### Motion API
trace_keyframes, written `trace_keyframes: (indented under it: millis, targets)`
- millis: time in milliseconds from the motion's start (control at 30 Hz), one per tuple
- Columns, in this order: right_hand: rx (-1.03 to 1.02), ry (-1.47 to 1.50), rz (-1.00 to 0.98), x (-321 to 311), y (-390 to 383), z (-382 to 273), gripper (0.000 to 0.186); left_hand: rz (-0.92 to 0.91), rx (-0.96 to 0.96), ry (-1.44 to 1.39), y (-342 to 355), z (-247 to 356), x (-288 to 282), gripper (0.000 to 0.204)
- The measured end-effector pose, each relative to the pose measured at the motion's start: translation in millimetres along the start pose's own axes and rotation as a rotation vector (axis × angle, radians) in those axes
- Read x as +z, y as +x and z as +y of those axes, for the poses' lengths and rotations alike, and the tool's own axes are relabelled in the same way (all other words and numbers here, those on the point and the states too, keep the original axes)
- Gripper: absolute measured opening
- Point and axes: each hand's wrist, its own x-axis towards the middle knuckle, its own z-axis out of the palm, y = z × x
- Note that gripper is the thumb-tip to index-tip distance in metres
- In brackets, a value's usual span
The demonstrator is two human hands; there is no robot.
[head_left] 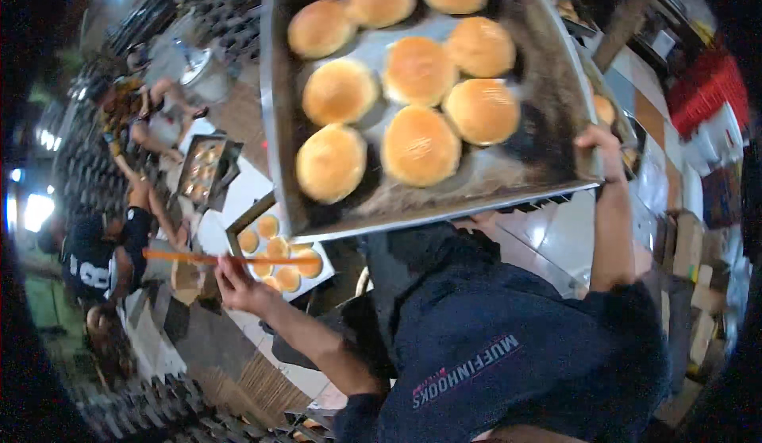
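A large dark metal baking tray (548, 86) is held up close to the camera, with several round golden buns (419, 145) on it. My right hand (602, 148) grips the tray's right front corner, thumb over the rim. My left hand (236, 280) is lower on the left, closed around a thin orange stick (190, 257) that points left. Just beyond that hand a second tray (238, 233) with several smaller buns (278, 248) lies below. My dark blue shirt (508, 340) fills the lower middle.
A third tray of buns (202, 169) lies farther left. Two people (99, 256) crouch or sit on the left near a metal pot (205, 78). More buns on trays (605, 109) show behind the held tray. Red crates (706, 86) and cardboard boxes (686, 244) stand on the right.
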Motion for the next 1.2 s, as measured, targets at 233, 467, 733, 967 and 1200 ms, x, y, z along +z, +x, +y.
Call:
trace_keyframes:
  millis: [233, 467, 733, 967, 1200]
  targets:
    - [0.120, 0.404, 0.295, -109, -72, 9, 0.004, -0.244, -0.070, 0.039, -47, -1, 76, 0.017]
    - [0.216, 0.599, 0.349, -135, -27, 59, 0.005, -0.242, -0.012, 0.124, -47, 7, 56, 0.019]
    - [0.334, 0.102, 0.294, -151, 26, 84, 0.022, -0.207, -0.113, 0.300, -33, -3, 24, 0.021]
    - [-0.544, -0.327, 0.371, 12, 32, -40, 0.034, -0.201, -0.253, 0.045, -82, -39, 87, 0.011]
    - [-0.241, -0.041, -1.241, 380, -64, -41, 0.024, -0.113, -0.191, 0.196, -72, -68, 86, 0.009]
